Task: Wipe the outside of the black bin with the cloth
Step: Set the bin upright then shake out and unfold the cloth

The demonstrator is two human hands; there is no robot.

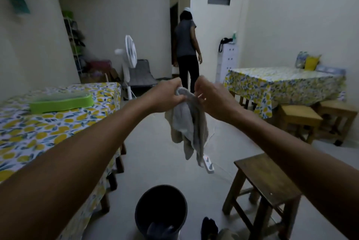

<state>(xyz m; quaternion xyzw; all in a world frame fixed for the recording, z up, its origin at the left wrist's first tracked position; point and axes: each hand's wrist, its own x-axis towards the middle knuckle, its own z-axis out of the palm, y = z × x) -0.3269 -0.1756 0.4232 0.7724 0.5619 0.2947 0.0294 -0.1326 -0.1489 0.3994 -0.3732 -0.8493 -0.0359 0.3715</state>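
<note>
Room: dim interior with pale floor [155, 162] and pale walls; a second person [186, 49] stands at the far doorway, back turned.
Left hand [167, 96]: raised at chest height, fingers [179, 98] curled tight around the top of the cloth.
Right hand [213, 100]: level with the left and just beside it, fingers [200, 97] pinched on the same upper edge of the cloth.
Cloth [189, 125]: grey, bunched at the top between both hands, the rest hanging free below the fingers in loose folds.
Cloth handling (judgement): light, soft and limp; likely to flop and trail unless gathered into a pad in one palm before wiping.
Black bin [161, 212]: upright on the floor, well below the fingers and nearer the body; something pale lies inside, not identifiable.
Bin handling (judgement): probably light and smooth-walled, so it may slide or tip under pressure; steadying the rim with the spare hand looks advisable.
Contact status: cloth and bin well apart; wiping not yet begun.
Left of fingers: desk [58, 123] under a lemon-print cover, carrying a green tray [62, 101]; its corner hangs close to the bin.
Right of fingers: wooden stool [266, 179] near the bin; a second covered desk [281, 82] farther back.
Below fingers: white power strip [208, 165] with cable on the floor beyond the bin; a dark object [208, 228] beside the bin base.
Clearance (judgement): open floor ahead of the bin; side access is tighter.
</note>
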